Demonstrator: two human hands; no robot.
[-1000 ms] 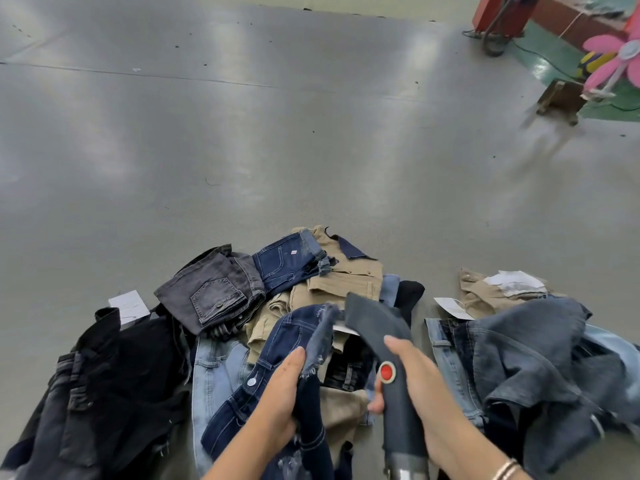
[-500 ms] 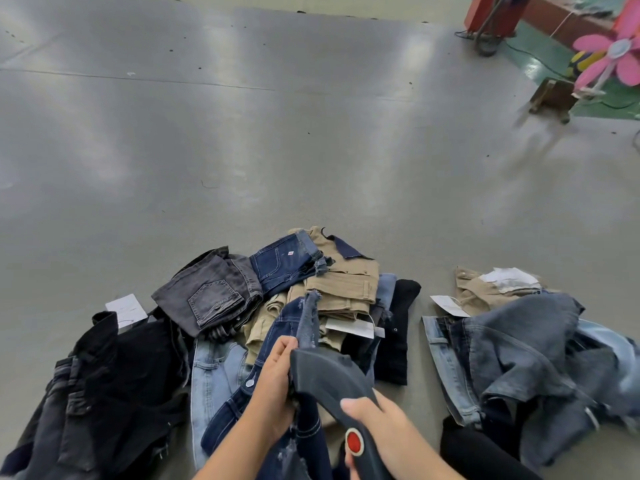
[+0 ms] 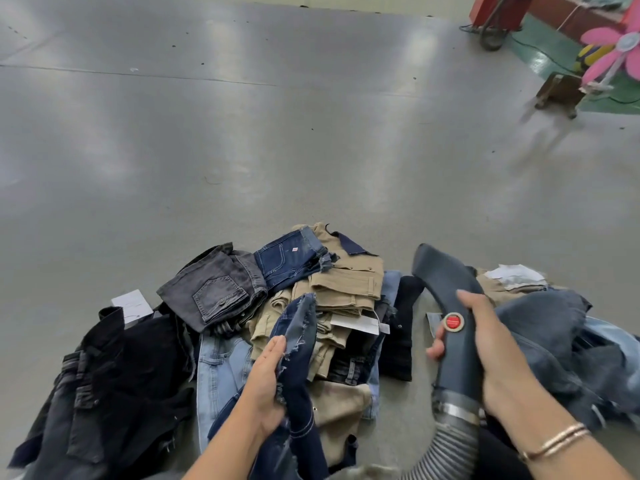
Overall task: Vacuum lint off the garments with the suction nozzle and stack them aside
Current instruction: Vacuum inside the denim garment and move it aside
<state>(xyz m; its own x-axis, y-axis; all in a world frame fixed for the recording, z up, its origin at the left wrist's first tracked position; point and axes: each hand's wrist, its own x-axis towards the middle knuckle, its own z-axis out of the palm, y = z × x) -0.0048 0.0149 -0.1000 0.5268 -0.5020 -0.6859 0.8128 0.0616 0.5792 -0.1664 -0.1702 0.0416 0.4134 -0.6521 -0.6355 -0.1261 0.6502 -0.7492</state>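
— What are your hands doing?
— Your left hand (image 3: 266, 382) grips the frayed dark-blue jeans (image 3: 298, 344), held up over the pile. Your right hand (image 3: 485, 344) is wrapped round the suction nozzle (image 3: 446, 282), off the cloth, mouth pointing away.

— And beyond?
— The folded stack (image 3: 346, 282) lies just ahead; a loose denim heap (image 3: 540, 327) is at your right, black garments (image 3: 114, 368) left, on the grey floor (image 3: 277, 140).

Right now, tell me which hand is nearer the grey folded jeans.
Left. The left hand holds dark denim just below and right of the grey jeans; the right hand grips the nozzle far to their right.
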